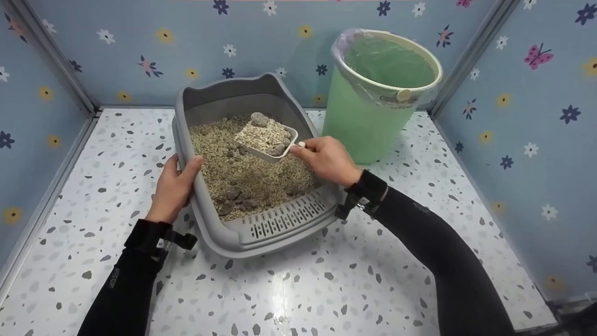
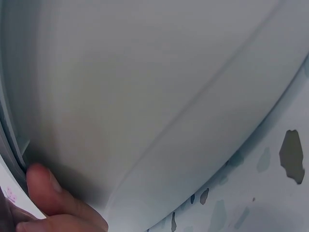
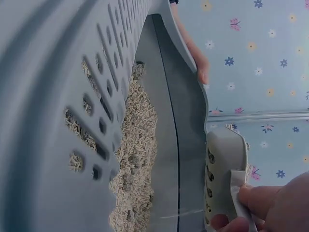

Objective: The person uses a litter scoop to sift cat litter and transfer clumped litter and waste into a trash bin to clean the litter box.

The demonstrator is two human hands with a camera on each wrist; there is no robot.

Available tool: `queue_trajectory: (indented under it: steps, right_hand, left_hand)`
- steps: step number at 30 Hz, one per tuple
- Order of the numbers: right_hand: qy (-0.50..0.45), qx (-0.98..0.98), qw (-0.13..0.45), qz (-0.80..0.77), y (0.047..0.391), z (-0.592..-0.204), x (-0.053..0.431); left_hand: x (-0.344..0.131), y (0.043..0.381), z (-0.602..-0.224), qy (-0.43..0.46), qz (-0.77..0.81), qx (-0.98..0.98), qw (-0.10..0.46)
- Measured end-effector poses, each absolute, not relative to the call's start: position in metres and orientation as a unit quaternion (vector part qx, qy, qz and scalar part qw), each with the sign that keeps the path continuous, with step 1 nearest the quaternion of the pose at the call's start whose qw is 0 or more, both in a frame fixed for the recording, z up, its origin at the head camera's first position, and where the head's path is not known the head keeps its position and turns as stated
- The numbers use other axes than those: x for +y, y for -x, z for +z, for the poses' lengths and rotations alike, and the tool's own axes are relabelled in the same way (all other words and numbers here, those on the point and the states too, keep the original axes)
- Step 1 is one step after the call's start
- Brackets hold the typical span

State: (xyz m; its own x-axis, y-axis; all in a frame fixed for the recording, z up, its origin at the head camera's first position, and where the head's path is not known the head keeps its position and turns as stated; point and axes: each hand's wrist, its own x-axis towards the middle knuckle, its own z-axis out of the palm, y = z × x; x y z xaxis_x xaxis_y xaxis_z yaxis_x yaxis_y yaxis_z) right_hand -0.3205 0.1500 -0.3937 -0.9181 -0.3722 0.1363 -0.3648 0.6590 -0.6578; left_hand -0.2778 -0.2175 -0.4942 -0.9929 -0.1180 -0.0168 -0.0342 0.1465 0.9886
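Note:
A grey litter box (image 1: 210, 228) full of pellet litter (image 1: 252, 172) stands at an angle on the floor. My left hand (image 1: 173, 186) grips its left rim, thumb over the edge and fingers outside; the left wrist view shows fingers (image 2: 63, 198) against the outer wall. Over the litter, my right hand (image 1: 329, 158) pinches the short handle of a pale litter scoop (image 1: 266, 155). The scoop is heaped with light litter and grey clumps, one round clump (image 1: 259, 119) on top. In the right wrist view the slotted scoop (image 3: 227, 150) appears side-on, above the litter.
Behind the box to the right stands a tall green bin (image 1: 359, 121) lined with a clear bag. Darker clumps (image 1: 238, 198) lie in the litter near the box's slotted front step (image 1: 284, 217). Flowered blue walls (image 1: 186, 46) enclose the speckled floor (image 1: 298, 289) on three sides.

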Motion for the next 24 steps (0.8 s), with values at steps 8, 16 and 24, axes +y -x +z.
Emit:
queue_trajectory:
  steps: [8, 16, 24]
  right_hand:
    - [0.188, 0.913, 0.016, -0.361, 0.305, -0.394, 0.153]
    - [0.229, 0.894, -0.007, -0.385, 0.308, -0.398, 0.137]
    - [0.205, 0.902, 0.0, -0.381, 0.301, -0.401, 0.146]
  left_hand:
    - [-0.215, 0.278, -0.493, -0.039, -0.658, -0.752, 0.012]
    - [-0.22, 0.278, -0.489, -0.047, -0.65, -0.757, 0.032]
    - [-0.214, 0.28, -0.491, -0.046, -0.658, -0.751, 0.027]
